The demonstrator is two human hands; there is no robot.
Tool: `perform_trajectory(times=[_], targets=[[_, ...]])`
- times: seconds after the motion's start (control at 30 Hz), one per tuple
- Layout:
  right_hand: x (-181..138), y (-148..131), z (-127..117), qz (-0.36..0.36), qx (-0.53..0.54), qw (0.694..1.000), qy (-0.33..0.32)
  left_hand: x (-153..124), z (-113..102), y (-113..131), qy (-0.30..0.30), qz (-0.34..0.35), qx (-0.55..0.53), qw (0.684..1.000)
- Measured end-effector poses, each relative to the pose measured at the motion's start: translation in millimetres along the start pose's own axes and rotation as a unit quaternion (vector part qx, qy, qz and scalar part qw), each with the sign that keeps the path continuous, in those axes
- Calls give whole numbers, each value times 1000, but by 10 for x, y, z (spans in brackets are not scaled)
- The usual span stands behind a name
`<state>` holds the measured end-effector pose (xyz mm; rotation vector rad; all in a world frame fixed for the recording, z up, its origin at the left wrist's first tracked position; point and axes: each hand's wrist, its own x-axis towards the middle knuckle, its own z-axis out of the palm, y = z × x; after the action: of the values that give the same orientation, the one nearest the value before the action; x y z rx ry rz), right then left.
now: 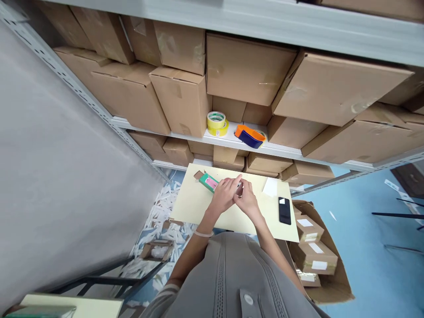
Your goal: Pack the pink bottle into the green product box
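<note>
A slim green box (207, 181) with a pink patch lies over the pale table, its brown end flap standing open at the far left. My left hand (225, 193) is closed over the right part of this box, and its fingers hide that part. Close against it, my right hand (247, 201) is curled with thumb and fingers near each other. Between the two hands a small bit of something shows, too covered to name. A white sheet of paper (270, 187) and a black phone (284, 210) lie to the right of my hands.
The pale yellow table (188, 201) stands before a metal rack (228, 140) stacked with cardboard boxes (250, 68). Yellow tape rolls (217, 123) and an orange-and-blue band (251, 136) sit on its shelf. A large open carton (341, 282) holds boxes at right. Paper strips (162, 207) litter the floor at left.
</note>
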<state>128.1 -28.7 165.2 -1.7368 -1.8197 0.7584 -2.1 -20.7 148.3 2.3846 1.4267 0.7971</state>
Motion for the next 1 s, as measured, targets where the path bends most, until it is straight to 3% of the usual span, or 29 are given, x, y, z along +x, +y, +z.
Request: perform_trajectory(times=[0.2, 0.4, 0.53, 0.63, 0.7, 0.8, 1.0], targets=[[91, 258, 349, -3, 62, 994, 93, 2, 155, -168, -44, 44, 39, 997], [111, 423, 444, 69, 158, 979, 110, -13, 248, -287, -94, -17, -137, 986], [81, 575, 299, 118, 247, 953, 127, -45, 235, -886, -48, -98, -240, 965], [55, 730, 162, 133, 293, 929, 184, -42, 267, -1523, 4, -301, -133, 944], [37, 824, 99, 146, 325, 909, 218, -18, 340, -1868, -43, -433, -55, 899], [9, 911, 61, 163, 386, 875, 243, 32, 503, -2162, -76, -476, -35, 875], [-9, 908, 64, 192, 449, 831, 266, 72, 737, -2303, -100, -462, -44, 880]])
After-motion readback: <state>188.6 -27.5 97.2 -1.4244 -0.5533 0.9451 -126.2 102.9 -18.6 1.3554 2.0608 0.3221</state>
